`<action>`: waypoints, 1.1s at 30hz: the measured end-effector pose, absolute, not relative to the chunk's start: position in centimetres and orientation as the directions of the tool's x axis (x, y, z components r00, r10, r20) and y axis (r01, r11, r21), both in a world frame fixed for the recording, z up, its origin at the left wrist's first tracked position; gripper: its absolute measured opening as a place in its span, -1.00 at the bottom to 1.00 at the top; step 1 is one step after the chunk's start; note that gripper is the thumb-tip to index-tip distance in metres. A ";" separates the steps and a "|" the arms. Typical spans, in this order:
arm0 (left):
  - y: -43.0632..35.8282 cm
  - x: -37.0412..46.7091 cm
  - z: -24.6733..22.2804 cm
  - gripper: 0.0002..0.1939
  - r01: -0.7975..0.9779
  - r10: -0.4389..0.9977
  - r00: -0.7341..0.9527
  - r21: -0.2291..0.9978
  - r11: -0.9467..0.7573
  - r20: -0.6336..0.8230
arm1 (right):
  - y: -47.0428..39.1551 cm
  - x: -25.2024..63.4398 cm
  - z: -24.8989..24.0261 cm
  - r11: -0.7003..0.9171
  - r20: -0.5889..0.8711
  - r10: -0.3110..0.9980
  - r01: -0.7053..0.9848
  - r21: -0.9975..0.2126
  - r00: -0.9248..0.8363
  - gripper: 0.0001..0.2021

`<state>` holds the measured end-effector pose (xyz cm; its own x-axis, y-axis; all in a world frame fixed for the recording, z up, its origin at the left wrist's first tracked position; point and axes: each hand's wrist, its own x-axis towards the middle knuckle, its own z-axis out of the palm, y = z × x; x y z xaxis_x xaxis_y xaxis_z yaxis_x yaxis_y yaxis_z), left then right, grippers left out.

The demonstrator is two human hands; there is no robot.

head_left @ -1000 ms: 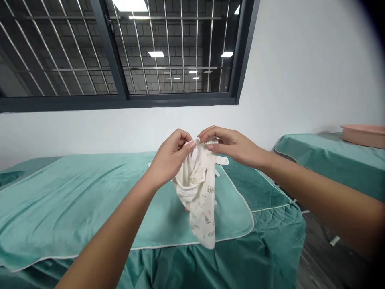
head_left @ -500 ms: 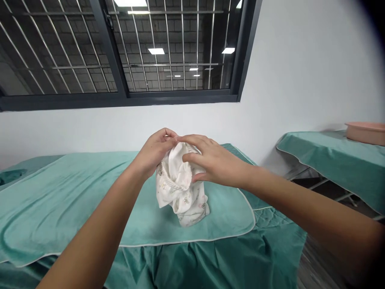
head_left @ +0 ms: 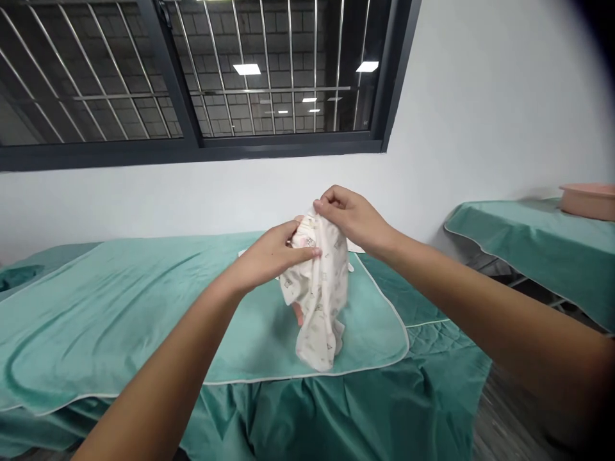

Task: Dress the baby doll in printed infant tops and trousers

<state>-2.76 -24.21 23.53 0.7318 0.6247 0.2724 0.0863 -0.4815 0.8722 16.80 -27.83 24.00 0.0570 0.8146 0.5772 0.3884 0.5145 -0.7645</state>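
Observation:
A pair of small white baby pants (head_left: 323,291), with a tiny print and a gathered elastic edge, hangs upright in front of me. My right hand (head_left: 343,214) pinches the top edge between thumb and fingers. Lower and to the left, my left hand (head_left: 273,256) grips the same cloth, its thumb pressed on the front and its fingers partly hidden behind. The lower end of the pants hangs over the light green cover (head_left: 269,346). Part of a pinkish shape (head_left: 298,314) peeks out behind the fabric; what it belongs to is hidden.
Darker green cloth (head_left: 384,410) hangs at the near edge. To the right, a second green-covered table (head_left: 519,234) carries a pink basin (head_left: 589,202). A white wall (head_left: 216,195) and a barred window (head_left: 269,83) stand behind.
The bunched pants are now lifted, stretched out lengthwise and shifted right. My right hand has risen from a loose curve to a pinch at the top; my left hand has moved right onto the front.

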 end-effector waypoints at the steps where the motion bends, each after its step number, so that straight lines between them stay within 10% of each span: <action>1: -24.0 -2.7 23.3 -0.65 0.081 0.619 0.751 0.898 -0.433 0.231 | -27.8 17.1 23.6 0.497 0.536 0.841 0.287 -0.819 0.076 -0.68; 5: -22.8 -2.3 22.2 -0.68 -0.104 0.727 0.625 0.954 -0.283 0.284 | -28.3 18.0 21.9 0.353 0.351 0.934 0.028 -0.935 -0.059 -0.61; 9: -22.3 -0.9 20.4 -0.69 -0.282 0.810 0.497 0.941 -0.190 0.312 | -28.3 18.4 20.2 0.190 0.115 0.927 0.182 -0.965 -0.358 -0.64; 18: -21.6 -1.2 16.0 -0.69 -0.065 0.537 0.843 0.989 0.131 -0.016 | -25.5 17.6 17.1 0.270 0.270 0.962 -0.256 -0.928 0.035 -0.62; 26: -19.8 -0.2 13.3 -0.53 -0.331 0.813 0.567 0.940 0.078 0.132 | -25.1 18.9 13.8 0.047 -0.044 0.907 0.204 -0.978 -0.418 -0.61; 33: -19.4 -0.6 9.4 -0.53 -0.018 0.631 0.768 0.980 0.198 -0.114 | -22.1 19.0 11.3 0.118 0.126 0.992 -0.223 -0.968 -0.021 -0.53</action>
<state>-0.58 -19.39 9.37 0.7675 0.6308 -0.1136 -0.0179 0.1983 0.9800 19.04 -22.07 11.27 -0.0205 0.9919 0.1257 -0.2231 0.1180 -0.9676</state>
